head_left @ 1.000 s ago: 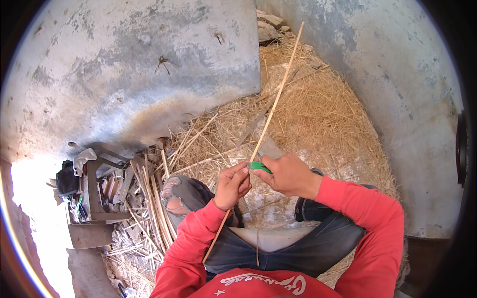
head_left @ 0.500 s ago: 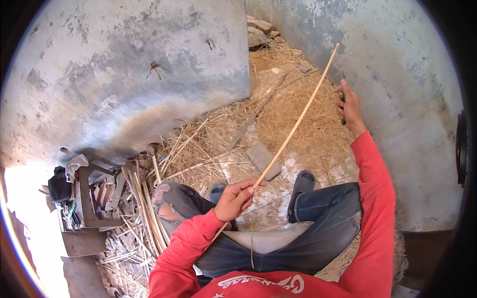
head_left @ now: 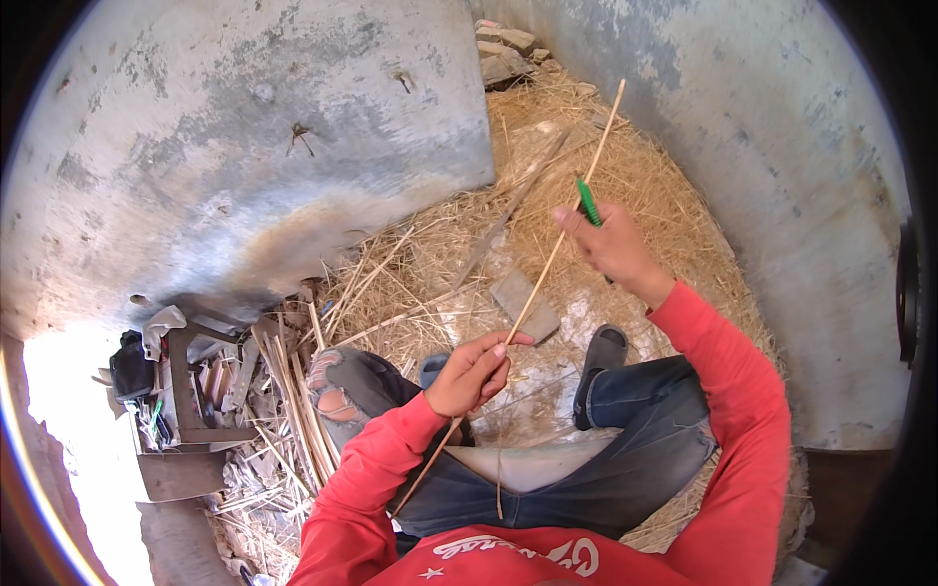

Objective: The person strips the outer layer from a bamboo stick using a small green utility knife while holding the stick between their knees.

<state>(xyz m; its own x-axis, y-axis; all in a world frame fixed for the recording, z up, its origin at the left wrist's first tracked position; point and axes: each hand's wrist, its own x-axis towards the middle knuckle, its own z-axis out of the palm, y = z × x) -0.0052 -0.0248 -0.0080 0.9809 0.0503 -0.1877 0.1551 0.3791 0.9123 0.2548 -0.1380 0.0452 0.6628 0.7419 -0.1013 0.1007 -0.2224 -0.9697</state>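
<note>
A long, thin pale wooden stick (head_left: 603, 132) slants from my lap up toward the far right. My left hand (head_left: 471, 377) is closed around its lower part, thumb on top and index finger stretched along it. In my right hand (head_left: 620, 246) is a slim green utility knife (head_left: 589, 202) with a ridged handle. That hand is at the upper half of the stick, its thumb against or just beside it. The knife's blade is hidden, so I cannot tell whether it touches the stick. The stick's lower end lies over my jeans (head_left: 596, 498).
Straw and shavings (head_left: 645, 195) cover the floor, with a grey slab (head_left: 513, 290) ahead of my feet. Long split sticks (head_left: 293, 400) lean at my left beside a metal frame (head_left: 176, 381) filled with odds and ends. Grey metal walls (head_left: 244, 127) curve around me.
My right hand has swung left from beside the wall to the stick, bringing the green utility knife along. The stick's far end has shifted slightly left; my left hand still grips it.
</note>
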